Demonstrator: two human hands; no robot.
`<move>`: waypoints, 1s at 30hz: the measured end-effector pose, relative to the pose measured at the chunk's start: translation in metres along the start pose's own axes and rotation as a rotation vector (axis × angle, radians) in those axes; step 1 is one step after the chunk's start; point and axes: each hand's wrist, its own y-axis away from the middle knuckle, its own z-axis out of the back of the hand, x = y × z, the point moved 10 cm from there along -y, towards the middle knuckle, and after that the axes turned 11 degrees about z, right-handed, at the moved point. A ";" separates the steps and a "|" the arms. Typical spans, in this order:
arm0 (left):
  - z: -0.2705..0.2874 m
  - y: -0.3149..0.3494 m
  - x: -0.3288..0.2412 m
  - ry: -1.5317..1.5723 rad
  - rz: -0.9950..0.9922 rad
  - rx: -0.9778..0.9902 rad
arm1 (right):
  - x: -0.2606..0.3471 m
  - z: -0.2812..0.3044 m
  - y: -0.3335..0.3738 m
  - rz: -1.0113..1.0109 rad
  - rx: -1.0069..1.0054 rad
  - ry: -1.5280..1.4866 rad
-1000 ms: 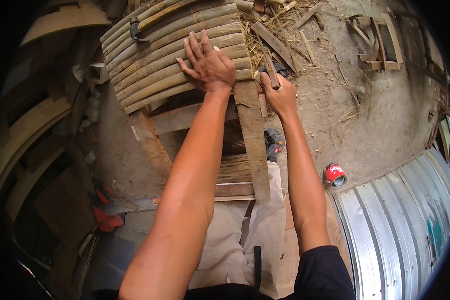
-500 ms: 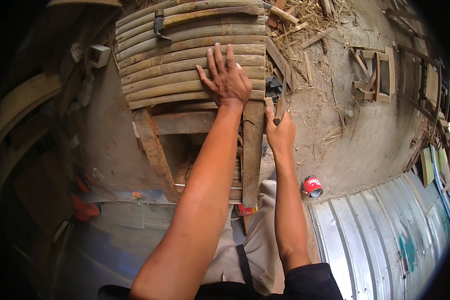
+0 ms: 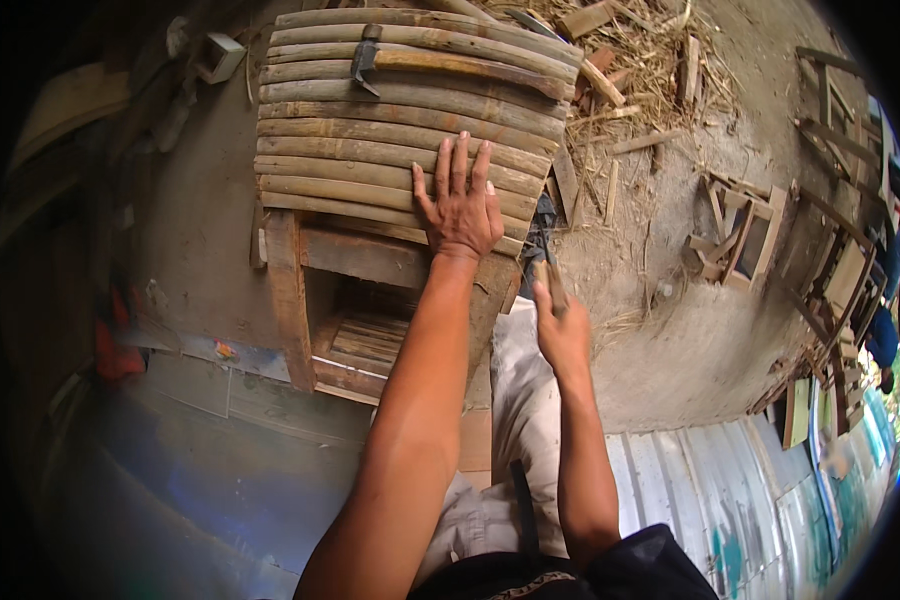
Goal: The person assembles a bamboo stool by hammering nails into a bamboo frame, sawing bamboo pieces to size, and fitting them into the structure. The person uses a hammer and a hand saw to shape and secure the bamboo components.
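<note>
While our right hand (image 3: 562,330) grips a small tool (image 3: 553,283) just beside the wooden frame (image 3: 288,300), our left hand (image 3: 460,205) lies flat, fingers spread wide, on the bamboo slats (image 3: 370,150). Farther up, a hatchet (image 3: 390,60) rests across those slats.

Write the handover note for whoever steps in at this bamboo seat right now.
Left hand: flat, fingers spread, pressing on the bamboo slats near their front edge.
Right hand: closed on a thin tool beside the frame's right corner; what kind of tool cannot be told.
Hammer: lying loose across the far slats.
Done: slats cover the top of the wooden frame.
Left: unclear; whether the front slats are fastened cannot be seen.
</note>
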 end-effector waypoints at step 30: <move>0.012 0.162 -0.019 0.241 0.484 -0.416 | -0.099 0.110 0.034 0.201 0.136 0.000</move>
